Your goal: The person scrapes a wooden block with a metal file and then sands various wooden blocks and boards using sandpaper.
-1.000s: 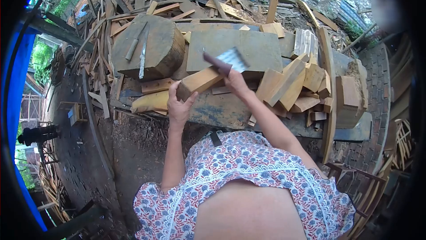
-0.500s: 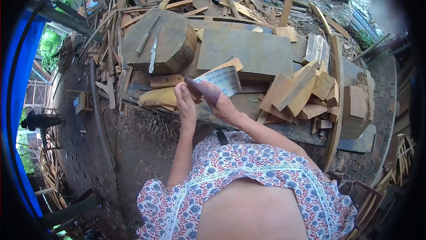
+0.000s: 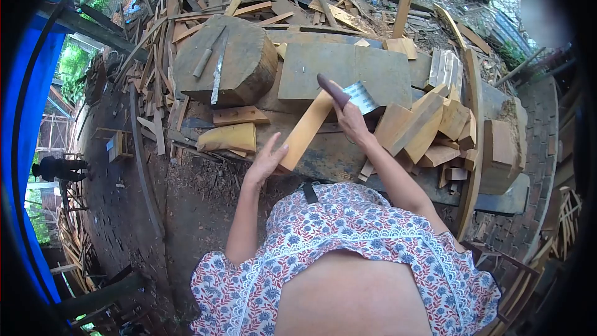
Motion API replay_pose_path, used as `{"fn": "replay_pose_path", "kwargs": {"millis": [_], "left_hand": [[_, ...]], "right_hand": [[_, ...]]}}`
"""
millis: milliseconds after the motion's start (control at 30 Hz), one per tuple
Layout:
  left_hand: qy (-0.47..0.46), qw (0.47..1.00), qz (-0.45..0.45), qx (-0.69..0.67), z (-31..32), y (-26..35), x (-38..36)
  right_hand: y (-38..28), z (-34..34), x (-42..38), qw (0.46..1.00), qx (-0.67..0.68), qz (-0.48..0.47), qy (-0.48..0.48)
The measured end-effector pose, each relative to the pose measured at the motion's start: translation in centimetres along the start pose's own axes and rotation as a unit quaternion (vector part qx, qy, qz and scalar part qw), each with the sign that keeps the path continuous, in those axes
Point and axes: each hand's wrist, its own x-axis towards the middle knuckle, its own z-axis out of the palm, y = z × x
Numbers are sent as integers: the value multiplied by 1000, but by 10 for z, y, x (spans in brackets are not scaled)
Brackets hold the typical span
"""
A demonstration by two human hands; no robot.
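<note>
My right hand [image 3: 353,122] grips a bent sheet of sandpaper [image 3: 334,91], brown on its grit side and pale with blue print on its back. The sheet lies across the upper end of a long, smooth wooden block [image 3: 306,132], which slants toward me over the bench edge. At the block's lower end is my left hand [image 3: 266,163], fingers spread and the thumb side against the wood. Left of the block, a yellowish carved wood piece [image 3: 227,138] and a block with holes [image 3: 240,116] rest on the bench.
A thick stump [image 3: 252,56] bears a long blade [image 3: 217,72] and a handled tool [image 3: 202,62]. Behind the hands stands a large flat block [image 3: 379,75]. Cut wood blocks [image 3: 423,124] are heaped at right, by an upright plank [image 3: 471,149]. Scrap wood covers the back.
My right hand has carried the sandpaper up and right, onto the block's far end. My left hand has left the sheet, dropping to the block's near end. More of the block shows.
</note>
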Motion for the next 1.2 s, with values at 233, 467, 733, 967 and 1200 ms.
{"fn": "replay_pose_path", "kwargs": {"millis": [233,467,733,967,1200], "left_hand": [[-147,858,-120,-478,21,-15,-9],[-278,785,-128,-539,30,-7,-30],[-408,461,-234,-753,68,11,-47],[-451,451,-279,-718,97,39,-30],[-499,724,-192,-436,150,63,2]], "right_hand": [[-67,-2,-77,966,1,-215,-147],[-35,-18,-41,968,-72,-208,-122],[-13,-95,-27,974,-25,155,164],[-3,-87,-93,977,-71,-115,163],[27,-197,-125,829,-99,401,377]]}}
